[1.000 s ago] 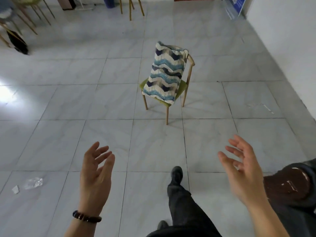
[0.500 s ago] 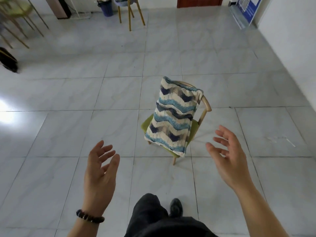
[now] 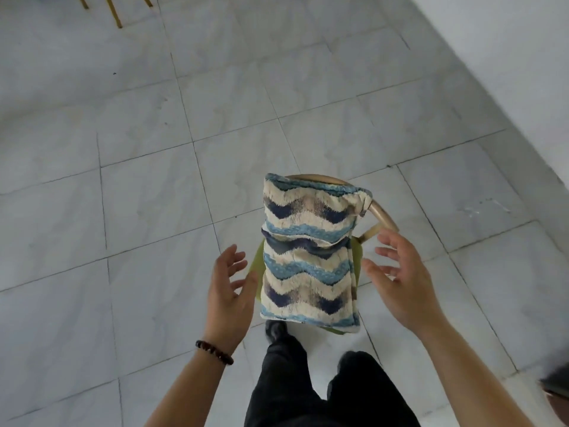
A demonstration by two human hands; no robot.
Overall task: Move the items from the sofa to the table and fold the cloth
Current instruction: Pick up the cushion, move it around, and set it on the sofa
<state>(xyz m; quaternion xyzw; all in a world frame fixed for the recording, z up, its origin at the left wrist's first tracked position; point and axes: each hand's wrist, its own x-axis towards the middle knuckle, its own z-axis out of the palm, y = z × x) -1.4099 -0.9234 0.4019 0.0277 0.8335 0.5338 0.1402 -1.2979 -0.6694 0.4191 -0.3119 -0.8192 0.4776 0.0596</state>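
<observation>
The cloth (image 3: 308,257) hides most of the chair (image 3: 382,216), draped lengthwise from backrest to seat front. The left hand (image 3: 229,291) and right hand (image 3: 400,285) flank it, fingers spread, empty.

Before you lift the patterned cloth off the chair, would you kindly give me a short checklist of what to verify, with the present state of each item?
1. The left hand is free, fingers relaxed: ok.
2. The right hand is free, fingers spread: ok.
3. The hands flank the cloth, one on each side: ok.
4. Nothing lies on top of the cloth: ok.
5. The cloth comes free of the chair: cannot tell; its upper right corner is bunched against the wooden backrest.
6. A table to carry it to is in sight: not ok; none shows in this view.
</observation>
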